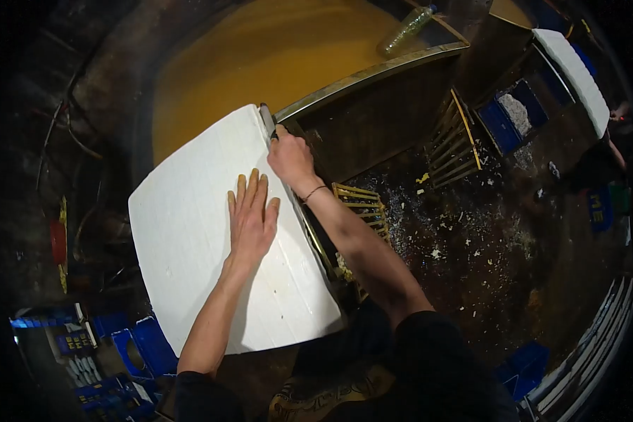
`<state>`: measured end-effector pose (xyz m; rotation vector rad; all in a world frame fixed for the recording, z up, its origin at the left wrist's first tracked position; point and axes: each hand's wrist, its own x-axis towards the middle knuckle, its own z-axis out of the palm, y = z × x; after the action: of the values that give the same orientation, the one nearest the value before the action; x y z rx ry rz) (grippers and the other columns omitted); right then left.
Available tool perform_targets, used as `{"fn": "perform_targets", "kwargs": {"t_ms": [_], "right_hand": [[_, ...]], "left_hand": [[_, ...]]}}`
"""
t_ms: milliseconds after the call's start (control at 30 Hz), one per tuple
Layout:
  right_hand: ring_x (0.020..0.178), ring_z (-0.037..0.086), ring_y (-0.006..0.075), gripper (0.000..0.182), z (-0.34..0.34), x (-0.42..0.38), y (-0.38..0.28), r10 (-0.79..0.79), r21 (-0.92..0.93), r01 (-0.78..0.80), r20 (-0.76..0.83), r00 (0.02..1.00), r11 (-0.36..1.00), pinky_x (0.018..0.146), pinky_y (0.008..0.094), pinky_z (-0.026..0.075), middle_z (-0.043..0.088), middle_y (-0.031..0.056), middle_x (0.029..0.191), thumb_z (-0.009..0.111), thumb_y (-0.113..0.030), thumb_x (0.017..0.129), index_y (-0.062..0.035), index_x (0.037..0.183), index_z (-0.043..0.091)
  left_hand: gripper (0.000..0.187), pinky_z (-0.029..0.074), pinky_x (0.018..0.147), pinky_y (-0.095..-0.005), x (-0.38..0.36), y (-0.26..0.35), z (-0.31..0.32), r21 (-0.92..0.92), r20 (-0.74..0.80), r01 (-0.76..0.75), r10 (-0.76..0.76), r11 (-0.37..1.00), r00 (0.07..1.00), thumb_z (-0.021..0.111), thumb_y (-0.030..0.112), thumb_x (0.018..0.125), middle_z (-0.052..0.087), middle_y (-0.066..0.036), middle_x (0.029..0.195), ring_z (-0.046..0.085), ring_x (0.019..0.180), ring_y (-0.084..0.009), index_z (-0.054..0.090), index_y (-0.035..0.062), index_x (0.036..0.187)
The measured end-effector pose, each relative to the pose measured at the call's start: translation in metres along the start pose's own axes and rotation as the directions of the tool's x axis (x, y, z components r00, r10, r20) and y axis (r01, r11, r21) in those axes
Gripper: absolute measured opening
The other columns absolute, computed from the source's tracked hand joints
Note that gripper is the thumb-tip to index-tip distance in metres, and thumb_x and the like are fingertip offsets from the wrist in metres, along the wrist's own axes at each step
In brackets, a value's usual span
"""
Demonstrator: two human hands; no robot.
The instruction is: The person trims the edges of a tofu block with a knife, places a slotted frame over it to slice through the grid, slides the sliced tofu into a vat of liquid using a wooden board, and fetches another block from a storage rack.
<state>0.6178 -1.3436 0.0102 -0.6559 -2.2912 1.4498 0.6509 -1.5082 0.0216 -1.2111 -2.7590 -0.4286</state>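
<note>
A big white foam-like slab (218,232) lies flat in front of me, its edges slightly rounded. My left hand (250,221) rests flat on top of it with the fingers stretched out and yellowish at the tips. At the slab's upper right edge, my right hand (290,158) is closed around the dark handle of a knife (266,118). Its flat grey blade lies along the slab's side, pointing away from me. Most of the handle is hidden by my fingers.
Behind the slab is a large vat of yellow-brown liquid or surface (274,56) with a metal rim (373,72). A plastic bottle (406,32) lies near it. Yellow slatted racks (457,144), a blue box (512,116) and scattered white crumbs surround the dark floor. Another white slab (575,81) stands far right.
</note>
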Motion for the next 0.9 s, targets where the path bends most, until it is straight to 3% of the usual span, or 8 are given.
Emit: {"fn": "perform_targets", "kwargs": {"t_ms": [167, 400, 500, 533, 567, 600, 667, 900], "right_hand": [[0.079, 0.065, 0.0489, 0.037, 0.015, 0.017, -0.01, -0.062, 0.011, 0.063, -0.032, 0.998, 0.998, 0.072, 0.0567, 0.052, 0.065, 0.0311, 0.082, 0.05, -0.012, 0.088, 0.0045, 0.121, 0.052], [0.075, 0.066, 0.0473, 0.032, 0.021, 0.018, -0.016, -0.109, -0.08, 0.108, -0.017, 0.994, 0.991, 0.068, 0.0555, 0.053, 0.065, 0.0304, 0.077, 0.051, -0.009, 0.087, 0.0063, 0.115, 0.05], [0.077, 0.066, 0.0478, 0.028, 0.008, 0.008, -0.024, -0.077, -0.082, 0.081, 0.044, 0.996, 0.993, 0.07, 0.0571, 0.052, 0.065, 0.0305, 0.076, 0.052, -0.007, 0.085, 0.0059, 0.109, 0.05], [0.078, 0.065, 0.0478, 0.027, 0.004, 0.001, -0.024, -0.072, -0.089, 0.078, 0.069, 0.995, 0.993, 0.071, 0.0576, 0.052, 0.065, 0.0306, 0.076, 0.052, -0.006, 0.084, 0.0058, 0.107, 0.049], [0.078, 0.065, 0.0478, 0.027, -0.001, -0.005, -0.024, -0.064, -0.092, 0.07, 0.071, 0.995, 0.993, 0.071, 0.0576, 0.052, 0.065, 0.0306, 0.076, 0.052, -0.006, 0.084, 0.0058, 0.107, 0.049], [0.076, 0.065, 0.0479, 0.027, -0.006, -0.014, -0.023, -0.071, -0.092, 0.077, 0.077, 0.995, 0.993, 0.069, 0.0572, 0.052, 0.064, 0.0305, 0.075, 0.052, -0.006, 0.083, 0.0062, 0.107, 0.049], [0.073, 0.065, 0.048, 0.028, -0.016, -0.036, -0.018, -0.063, -0.092, 0.071, 0.09, 0.994, 0.993, 0.067, 0.0568, 0.052, 0.064, 0.0305, 0.073, 0.052, -0.005, 0.082, 0.0065, 0.107, 0.049], [0.063, 0.064, 0.0443, 0.031, -0.057, -0.137, 0.0, -0.017, -0.074, 0.03, 0.18, 0.984, 0.997, 0.058, 0.0526, 0.052, 0.063, 0.0267, 0.069, 0.051, -0.004, 0.085, 0.0055, 0.114, 0.048]], "left_hand": [[0.037, 0.03, 0.112, -0.0458, 0.075, -0.044, 0.0, -0.06, -0.259, -0.008, -0.008, 0.998, 0.966, 0.05, 0.014, 0.097, 0.047, -0.021, 0.142, 0.04, 0.132, -0.0409, 0.054, -0.0016, 0.13], [0.035, 0.037, 0.107, -0.042, 0.194, -0.074, -0.01, -0.177, -0.248, -0.128, 0.082, 0.976, 0.965, 0.049, 0.014, 0.097, 0.05, -0.02, 0.136, 0.047, 0.126, -0.0376, 0.055, -0.0008, 0.128], [0.031, 0.043, 0.1, -0.0422, 0.225, -0.065, -0.017, -0.09, -0.134, -0.336, 0.323, 0.938, 0.937, 0.053, 0.018, 0.095, 0.058, -0.022, 0.125, 0.054, 0.116, -0.0384, 0.062, -0.0023, 0.117], [0.029, 0.046, 0.092, -0.0436, 0.233, -0.056, -0.025, 0.047, 0.208, -0.273, 0.257, 0.961, 0.944, 0.056, 0.021, 0.093, 0.062, -0.023, 0.112, 0.057, 0.106, -0.0392, 0.065, -0.0031, 0.105], [0.029, 0.049, 0.085, -0.0451, 0.238, -0.052, -0.026, 0.196, 0.516, -0.252, 0.119, 0.948, 0.849, 0.058, 0.023, 0.09, 0.065, -0.024, 0.099, 0.06, 0.096, -0.0401, 0.069, -0.0039, 0.094], [0.029, 0.049, 0.085, -0.0451, 0.239, -0.054, -0.023, 0.189, 0.523, -0.251, 0.119, 0.949, 0.844, 0.058, 0.023, 0.09, 0.065, -0.024, 0.099, 0.06, 0.096, -0.0401, 0.069, -0.0039, 0.094], [0.027, 0.051, 0.074, -0.0486, 0.232, -0.051, -0.022, 0.105, 0.443, -0.446, 0.36, 0.889, 0.821, 0.063, 0.022, 0.08, 0.065, -0.025, 0.076, 0.063, 0.076, -0.0428, 0.069, -0.0037, 0.075], [0.02, 0.051, 0.07, -0.0457, 0.183, -0.008, -0.013, -0.04, 0.702, -0.441, 0.34, 0.897, 0.626, 0.068, 0.017, 0.072, 0.063, -0.022, 0.075, 0.062, 0.075, -0.0395, 0.066, -0.0024, 0.074]]}}
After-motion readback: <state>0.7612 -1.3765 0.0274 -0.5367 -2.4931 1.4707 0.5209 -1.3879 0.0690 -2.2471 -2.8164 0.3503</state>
